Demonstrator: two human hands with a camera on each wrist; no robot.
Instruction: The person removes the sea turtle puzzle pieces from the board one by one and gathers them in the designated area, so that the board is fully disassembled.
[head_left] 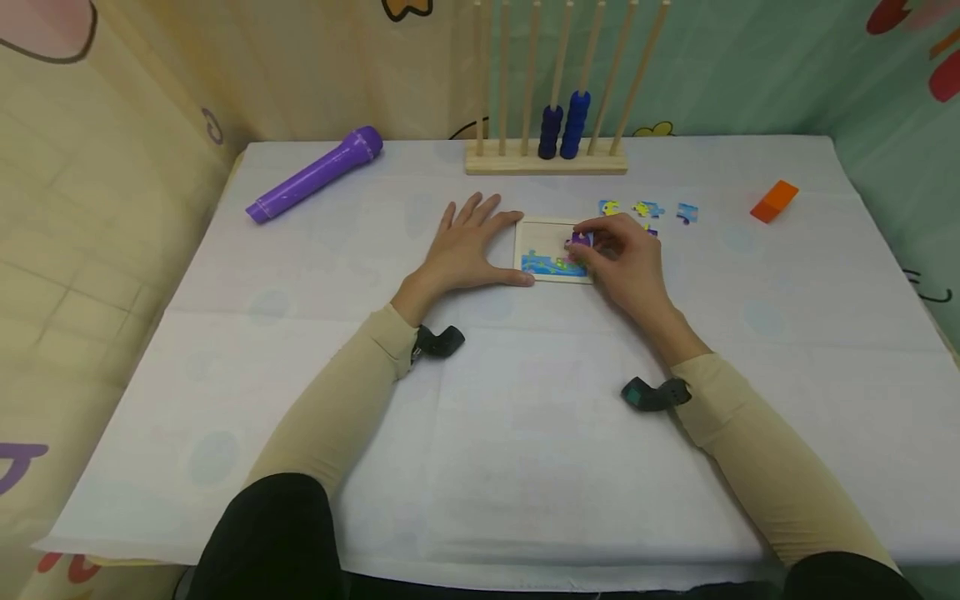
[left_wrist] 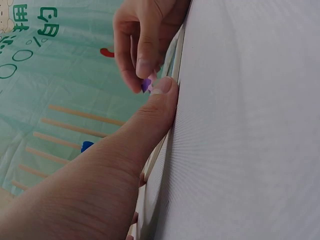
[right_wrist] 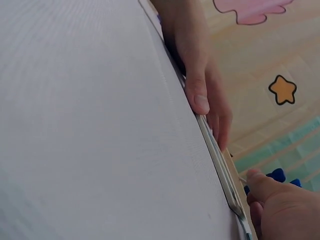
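Note:
A small wooden puzzle tray (head_left: 546, 233) lies on the table, with joined blue pieces (head_left: 547, 266) along its near side. My left hand (head_left: 465, 252) is spread at the tray's left end, thumb touching the near-left corner and forefinger the far-left one. Over the tray's right part, my right hand (head_left: 628, 258) pinches a purple puzzle piece (head_left: 581, 239) between thumb and forefinger. The left wrist view shows this purple piece (left_wrist: 146, 84) just beyond the left thumb. Loose puzzle pieces (head_left: 648, 209) lie beyond the right hand, one partly hidden by it.
Behind the tray stands a wooden bead rack (head_left: 546, 162) with upright rods and dark blue beads. A purple toy microphone (head_left: 318, 175) lies at the far left. An orange block (head_left: 774, 202) sits at the right on the white tablecloth (head_left: 525, 400). Printed curtains surround the table.

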